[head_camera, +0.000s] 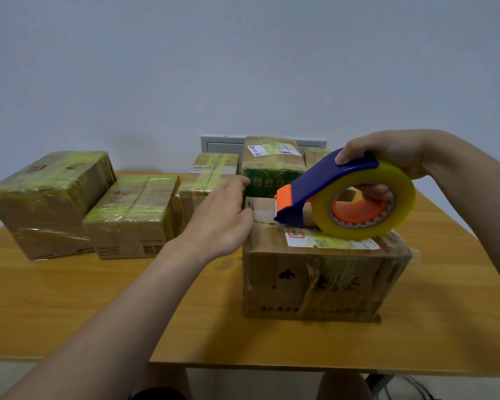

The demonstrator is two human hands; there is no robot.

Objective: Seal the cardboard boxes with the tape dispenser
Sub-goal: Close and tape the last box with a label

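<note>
A brown cardboard box point(324, 281) with black print and a white label stands at the table's front right. One small flap point(261, 207) sticks up at its far left corner. My left hand point(223, 217) lies against that corner with fingers straight, touching the flap. My right hand point(387, 160) grips the blue and orange tape dispenser point(324, 183), fingers through the roll's orange core. The yellowish tape roll point(387, 215) rests on the box top, and the dispenser's orange blade end meets the raised flap.
Several taped cardboard boxes stand along the back of the wooden table point(98, 298): a large one point(44, 203) at far left, a lower one point(133, 217) beside it, and a green printed one point(272, 168) behind the hands. A white wall is behind.
</note>
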